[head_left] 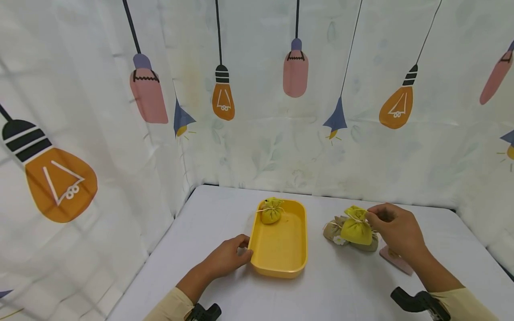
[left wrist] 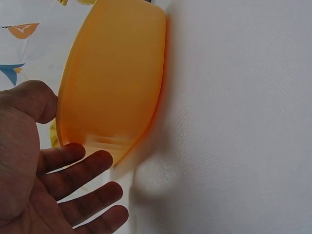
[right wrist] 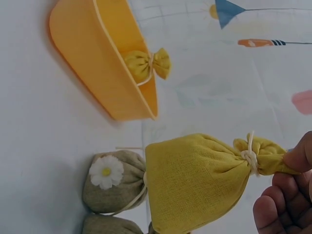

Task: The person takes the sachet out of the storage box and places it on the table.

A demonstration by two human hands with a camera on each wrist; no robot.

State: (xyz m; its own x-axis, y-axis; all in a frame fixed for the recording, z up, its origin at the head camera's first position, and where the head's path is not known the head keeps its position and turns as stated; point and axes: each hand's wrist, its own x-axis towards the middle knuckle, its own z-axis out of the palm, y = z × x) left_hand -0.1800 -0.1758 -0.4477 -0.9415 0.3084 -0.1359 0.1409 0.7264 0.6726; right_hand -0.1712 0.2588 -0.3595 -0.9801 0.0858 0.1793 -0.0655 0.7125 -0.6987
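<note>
A yellow drawstring pouch [right wrist: 195, 183] hangs from my right hand [head_left: 395, 227], pinched by its gathered top above the cream cord. Beneath it in the head view, grey-brown pouches [head_left: 332, 229] lie on the table, partly covered; one carries a white flower [right wrist: 106, 172]. My left hand [head_left: 229, 258] touches the left side of a yellow tray [head_left: 279, 270], thumb and index finger at the rim and the other fingers spread loosely. Another yellow pouch [head_left: 271, 211] rests inside the tray at its far left corner.
A flat pinkish object [head_left: 395, 261] lies on the white table [head_left: 321, 294], partly hidden under my right wrist. Behind the table hangs a pale curtain [head_left: 257, 147] printed with lamps and bulbs, and it continues along the left.
</note>
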